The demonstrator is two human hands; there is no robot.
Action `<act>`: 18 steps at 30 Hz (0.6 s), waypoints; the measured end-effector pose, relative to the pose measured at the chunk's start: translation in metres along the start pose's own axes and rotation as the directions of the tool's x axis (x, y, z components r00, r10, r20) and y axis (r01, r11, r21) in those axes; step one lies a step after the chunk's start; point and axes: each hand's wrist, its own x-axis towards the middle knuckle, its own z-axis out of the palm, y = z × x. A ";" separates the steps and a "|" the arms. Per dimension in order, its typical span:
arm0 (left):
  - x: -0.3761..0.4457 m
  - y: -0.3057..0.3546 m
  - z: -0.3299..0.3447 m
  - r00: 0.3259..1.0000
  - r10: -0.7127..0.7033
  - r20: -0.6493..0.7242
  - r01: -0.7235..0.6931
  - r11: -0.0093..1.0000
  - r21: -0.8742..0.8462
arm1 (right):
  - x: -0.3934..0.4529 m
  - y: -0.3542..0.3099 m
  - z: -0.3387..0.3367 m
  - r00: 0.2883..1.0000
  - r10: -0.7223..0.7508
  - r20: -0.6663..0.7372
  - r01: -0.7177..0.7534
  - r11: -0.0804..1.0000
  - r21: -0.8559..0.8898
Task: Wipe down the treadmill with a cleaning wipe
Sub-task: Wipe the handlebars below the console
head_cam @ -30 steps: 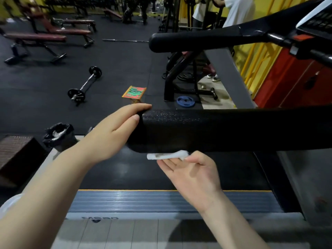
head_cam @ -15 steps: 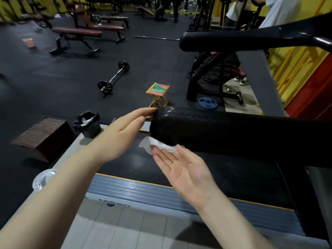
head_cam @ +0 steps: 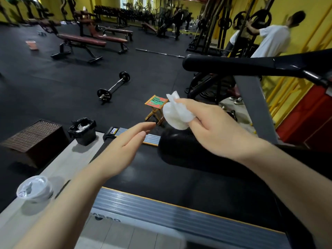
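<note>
Above handrail end (head_cam: 179, 141), right hand (head_cam: 212, 126) grip bunching wipe (head_cam: 177, 114); left hand (head_cam: 124, 146) seemingly free

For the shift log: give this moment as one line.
right hand holds wipe above handrail | left hand open, empty

The crumpled wipe (head_cam: 177, 112) pinched in my right hand (head_cam: 213, 128) is plain white. Below it, the treadmill's padded handrail (head_cam: 177, 146) and belt (head_cam: 179, 178) are black, its ribbed side rail (head_cam: 161, 211) grey with a thin yellow edge. The little folding stool (head_cam: 156, 103) has a red-and-green striped seat on an orange frame. The wall (head_cam: 316, 15) is yellow.
</note>
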 end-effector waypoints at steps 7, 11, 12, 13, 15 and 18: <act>0.006 -0.010 0.003 0.999 0.004 -0.040 -0.006 0.998 -0.062 | 0.059 0.000 0.002 0.729 0.294 0.618 -0.096 0.938 -0.332; 0.010 -0.014 0.000 0.997 0.013 -0.075 -0.019 0.997 -0.081 | 0.086 0.013 0.027 0.664 0.397 0.634 -0.312 0.917 -0.248; 0.011 -0.012 0.000 0.996 0.018 -0.083 -0.025 0.996 -0.080 | 0.091 0.018 0.034 0.642 0.375 0.669 -0.291 0.926 -0.240; 0.013 -0.011 0.000 0.996 0.021 -0.089 -0.028 0.996 -0.082 | 0.093 0.023 0.037 0.617 0.360 0.700 -0.304 0.929 -0.210; 0.014 -0.007 0.000 0.996 0.011 -0.094 -0.019 0.996 -0.085 | 0.093 0.032 0.028 0.569 0.336 0.751 -0.404 0.909 -0.100; 0.012 -0.007 0.001 0.998 0.007 -0.059 -0.010 0.999 -0.050 | 0.089 0.064 -0.002 0.470 0.321 0.822 -0.546 0.838 -0.015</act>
